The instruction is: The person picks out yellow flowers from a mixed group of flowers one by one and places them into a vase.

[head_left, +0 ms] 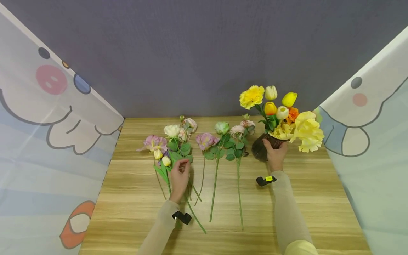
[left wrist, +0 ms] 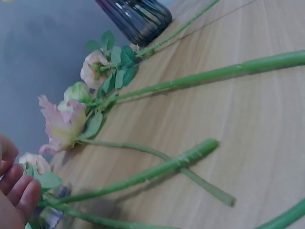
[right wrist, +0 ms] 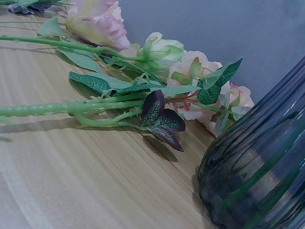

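Note:
At the right, my right hand [head_left: 275, 154] grips the dark ribbed glass vase [head_left: 260, 149] near its rim. The vase leans and holds yellow, orange and white flowers, among them a tulip [head_left: 289, 99] and a carnation [head_left: 251, 97]. Stems show through its glass [right wrist: 257, 176] in the right wrist view. My left hand [head_left: 179, 179] is over the flowers lying at the left, fingers loosely bent, with nothing seen between them. Closest to it are two pale yellow tulips [head_left: 166, 161], a white rose [head_left: 172, 130] and green leaves. Its palm side is partly hidden.
Between the hands lie a purple flower [head_left: 206, 141], a pale green rose [head_left: 221, 127] and a pink rose spray [head_left: 237, 131], stems toward the front. Another purple flower [head_left: 155, 143] lies at the far left. A grey wall [head_left: 191, 63] backs the wooden table [head_left: 127, 219]; printed panels flank it.

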`<act>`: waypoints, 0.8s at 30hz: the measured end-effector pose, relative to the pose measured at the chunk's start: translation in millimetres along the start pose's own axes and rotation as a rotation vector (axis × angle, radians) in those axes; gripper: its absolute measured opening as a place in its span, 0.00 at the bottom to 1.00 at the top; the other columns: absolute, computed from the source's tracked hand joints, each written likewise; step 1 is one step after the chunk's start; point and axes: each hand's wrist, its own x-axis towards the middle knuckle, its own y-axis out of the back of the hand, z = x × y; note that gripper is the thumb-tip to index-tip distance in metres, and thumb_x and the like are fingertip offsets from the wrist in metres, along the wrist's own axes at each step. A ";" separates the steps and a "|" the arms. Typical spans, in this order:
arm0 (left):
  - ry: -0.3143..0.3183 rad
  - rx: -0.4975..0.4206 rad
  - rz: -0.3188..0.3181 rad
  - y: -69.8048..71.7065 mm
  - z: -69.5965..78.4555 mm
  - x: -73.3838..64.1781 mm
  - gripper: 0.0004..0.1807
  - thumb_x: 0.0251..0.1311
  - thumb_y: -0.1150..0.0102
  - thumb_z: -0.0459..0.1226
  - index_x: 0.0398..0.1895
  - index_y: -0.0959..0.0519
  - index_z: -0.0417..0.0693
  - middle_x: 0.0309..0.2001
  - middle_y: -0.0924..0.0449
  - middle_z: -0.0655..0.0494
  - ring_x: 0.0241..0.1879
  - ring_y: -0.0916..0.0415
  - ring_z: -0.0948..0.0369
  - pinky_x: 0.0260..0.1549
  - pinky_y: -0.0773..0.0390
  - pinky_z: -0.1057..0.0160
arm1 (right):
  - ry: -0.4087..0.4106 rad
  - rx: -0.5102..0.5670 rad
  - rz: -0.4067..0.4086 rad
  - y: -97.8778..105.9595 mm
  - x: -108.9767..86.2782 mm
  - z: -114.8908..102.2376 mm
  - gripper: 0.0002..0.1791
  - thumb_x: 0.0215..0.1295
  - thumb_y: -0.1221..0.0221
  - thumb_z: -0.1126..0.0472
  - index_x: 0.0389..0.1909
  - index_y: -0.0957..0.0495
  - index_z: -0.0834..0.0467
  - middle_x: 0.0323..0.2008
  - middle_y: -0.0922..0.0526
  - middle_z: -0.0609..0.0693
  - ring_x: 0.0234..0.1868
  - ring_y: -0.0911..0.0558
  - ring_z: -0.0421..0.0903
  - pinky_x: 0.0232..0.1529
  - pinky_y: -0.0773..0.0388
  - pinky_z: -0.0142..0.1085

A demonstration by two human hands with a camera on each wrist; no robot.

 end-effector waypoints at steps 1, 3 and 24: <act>0.005 -0.008 0.010 1.3 -1.5 -1.0 0.08 0.70 0.37 0.31 0.48 0.16 0.35 0.41 0.16 0.43 0.36 0.21 0.62 0.35 0.22 0.74 | 0.000 0.002 0.000 0.1 0.2 0.1 0.34 0.59 0.28 0.68 0.67 0.26 0.57 0.57 0.19 0.47 0.60 0.23 0.45 0.63 0.28 0.32; 0.008 -0.031 0.029 3.1 -3.4 -2.5 0.08 0.70 0.38 0.29 0.48 0.17 0.33 0.43 0.18 0.40 0.37 0.20 0.58 0.36 0.22 0.75 | -0.001 0.002 -0.002 0.2 0.6 0.2 0.34 0.59 0.28 0.69 0.67 0.26 0.57 0.58 0.19 0.47 0.60 0.23 0.45 0.63 0.28 0.33; 0.379 0.054 -0.009 12.5 1.2 21.7 0.26 0.70 0.37 0.36 0.67 0.31 0.35 0.54 0.21 0.38 0.50 0.17 0.43 0.35 0.17 0.68 | 0.007 -0.018 -0.013 -3.5 -3.7 -11.8 0.35 0.59 0.29 0.69 0.68 0.27 0.58 0.58 0.20 0.45 0.61 0.23 0.43 0.65 0.29 0.33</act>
